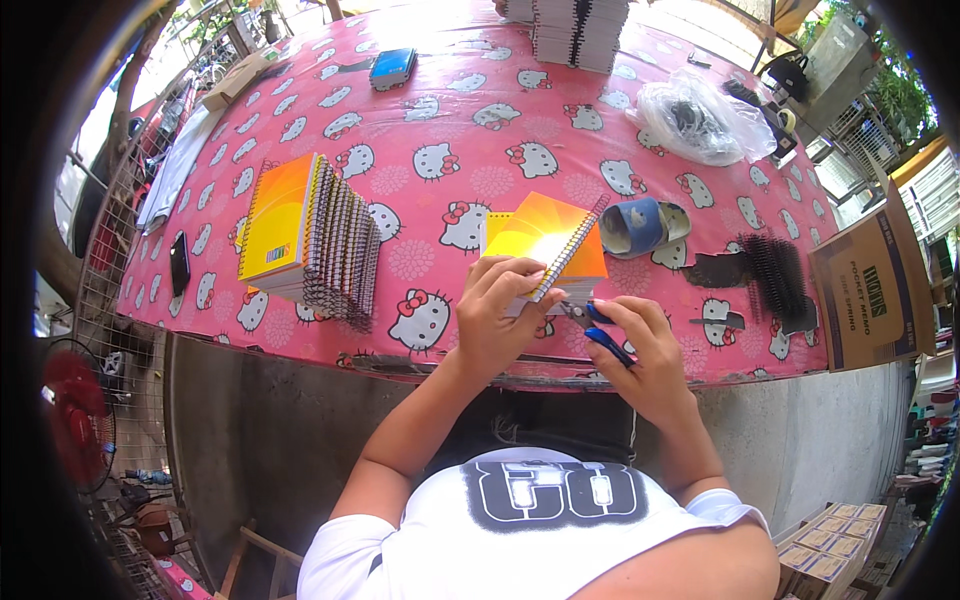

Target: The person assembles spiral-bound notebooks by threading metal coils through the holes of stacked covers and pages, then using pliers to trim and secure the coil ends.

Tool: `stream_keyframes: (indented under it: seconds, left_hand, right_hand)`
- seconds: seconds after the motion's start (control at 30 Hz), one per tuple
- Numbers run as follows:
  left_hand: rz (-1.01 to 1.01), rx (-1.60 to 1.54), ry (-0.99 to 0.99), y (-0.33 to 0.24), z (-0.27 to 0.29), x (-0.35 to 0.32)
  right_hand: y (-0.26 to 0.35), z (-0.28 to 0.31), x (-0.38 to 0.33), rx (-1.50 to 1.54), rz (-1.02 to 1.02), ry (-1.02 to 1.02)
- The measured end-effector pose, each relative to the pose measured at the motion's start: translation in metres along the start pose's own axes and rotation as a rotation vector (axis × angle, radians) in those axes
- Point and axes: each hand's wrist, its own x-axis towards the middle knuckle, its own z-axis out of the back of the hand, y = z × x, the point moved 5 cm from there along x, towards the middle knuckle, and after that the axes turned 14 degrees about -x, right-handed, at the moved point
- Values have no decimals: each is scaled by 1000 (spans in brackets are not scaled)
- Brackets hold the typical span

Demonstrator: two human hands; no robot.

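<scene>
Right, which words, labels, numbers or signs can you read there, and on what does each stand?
I don't copy wording, but print shows here:
Cardboard box at right: large dark lettering, legible.
White shirt: large dark-and-white block characters across the front.
Top notebook at left: small dark cover mark, too small to read.
Held notebook: glare, nothing readable.
Stacked boxes, lower right: labels too small to read.

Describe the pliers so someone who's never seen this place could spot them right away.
Find the pink tablecloth and go to the middle of its near edge. There the right hand holds the pliers, tips near the lower end of a yellow-orange notebook's spiral. Blue handles and a metal head set them apart from that notebook and the black spirals farther right.
</scene>
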Motion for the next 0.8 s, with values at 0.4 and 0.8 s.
stream_keyframes:
  seconds: [0.4,0.8]
  left_hand:
    - [-174,90,71,-6,6,-2]
    - [-201,21,29,-21,37,40]
  right_hand:
    - [-32,-59,-10,1283,-555,582]
    - [-16,20,20,-396,-59,-236]
